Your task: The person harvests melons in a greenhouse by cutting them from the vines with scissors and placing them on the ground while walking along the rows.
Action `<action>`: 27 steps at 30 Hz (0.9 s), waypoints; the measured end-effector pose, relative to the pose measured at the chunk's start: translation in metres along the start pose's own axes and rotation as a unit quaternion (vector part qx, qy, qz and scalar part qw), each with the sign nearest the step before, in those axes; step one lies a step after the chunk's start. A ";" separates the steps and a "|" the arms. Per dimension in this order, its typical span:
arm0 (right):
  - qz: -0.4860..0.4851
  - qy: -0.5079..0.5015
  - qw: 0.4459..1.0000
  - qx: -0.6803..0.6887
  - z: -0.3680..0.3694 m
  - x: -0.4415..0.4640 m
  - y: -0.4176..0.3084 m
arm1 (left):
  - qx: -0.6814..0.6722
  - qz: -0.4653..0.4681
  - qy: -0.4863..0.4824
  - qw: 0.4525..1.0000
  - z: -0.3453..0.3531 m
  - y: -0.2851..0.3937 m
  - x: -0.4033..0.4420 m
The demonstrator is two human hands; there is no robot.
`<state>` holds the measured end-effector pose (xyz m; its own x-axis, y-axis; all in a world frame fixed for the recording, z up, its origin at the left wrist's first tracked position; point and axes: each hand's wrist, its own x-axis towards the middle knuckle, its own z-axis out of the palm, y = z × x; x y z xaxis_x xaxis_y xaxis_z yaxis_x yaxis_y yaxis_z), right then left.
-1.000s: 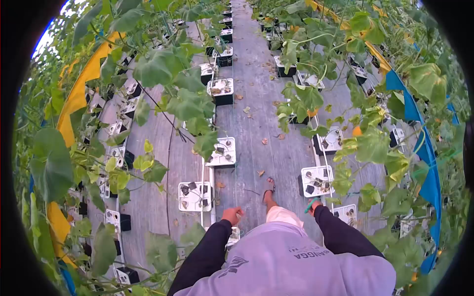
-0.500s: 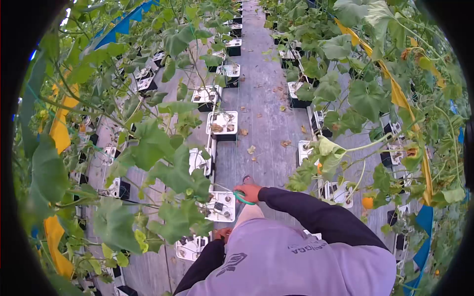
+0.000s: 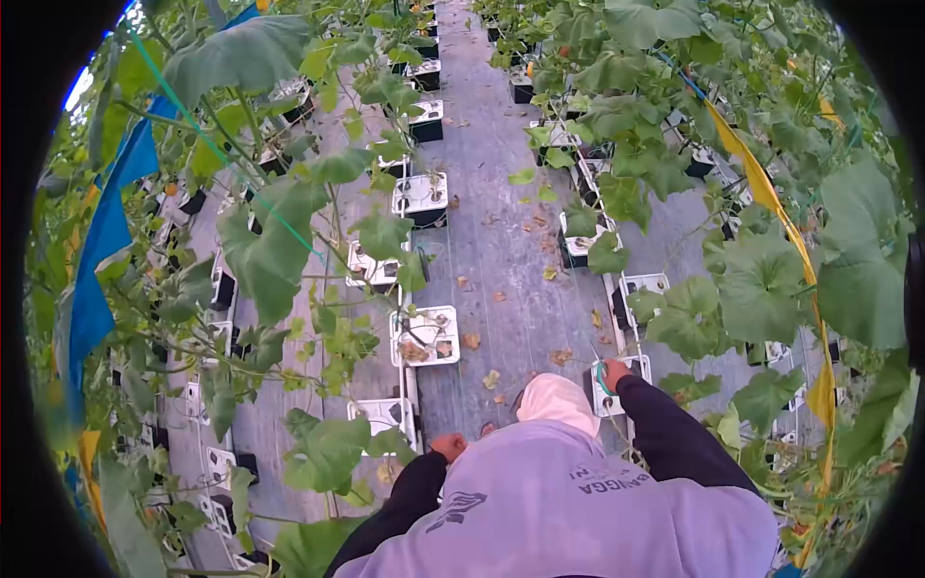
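Note:
My left hand (image 3: 449, 446) is low in the middle, closed in a loose fist, beside the edge of a white-lidded planter box (image 3: 381, 416); whether anything is in it is too small to tell. Further right, my right hand (image 3: 614, 374) is closed around a green ring-like item (image 3: 603, 380), over another white-lidded box (image 3: 607, 400). Black sleeves cover both arms. Part of a foot shows between the hands, below the pink cloth (image 3: 559, 403) at my knee.
Rows of white-lidded black boxes (image 3: 421, 196) joined by white pipes flank the grey ground-cover aisle (image 3: 491, 250), which has dry leaves on it. Leafy vines (image 3: 761, 279) hang on both sides, with blue (image 3: 96, 279) and yellow (image 3: 752, 173) strips along them.
The view has moved forward along the aisle. My right hand, with the green item, has swung from the left-hand boxes to the right side. My left hand remains low on the left.

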<state>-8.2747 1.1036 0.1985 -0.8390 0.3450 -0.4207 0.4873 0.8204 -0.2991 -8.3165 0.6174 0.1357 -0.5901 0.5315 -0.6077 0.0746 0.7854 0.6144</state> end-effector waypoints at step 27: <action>-0.442 -0.070 0.890 0.084 -0.284 0.635 -0.337 | -0.202 -0.120 0.234 0.943 -0.433 0.088 0.531</action>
<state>-9.0404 1.1761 0.2757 -0.8798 -0.4720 -0.0562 -0.3096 0.6588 -0.6857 -8.9717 0.8312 0.0849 -0.8489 0.0813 -0.5222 -0.3620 0.6305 0.6866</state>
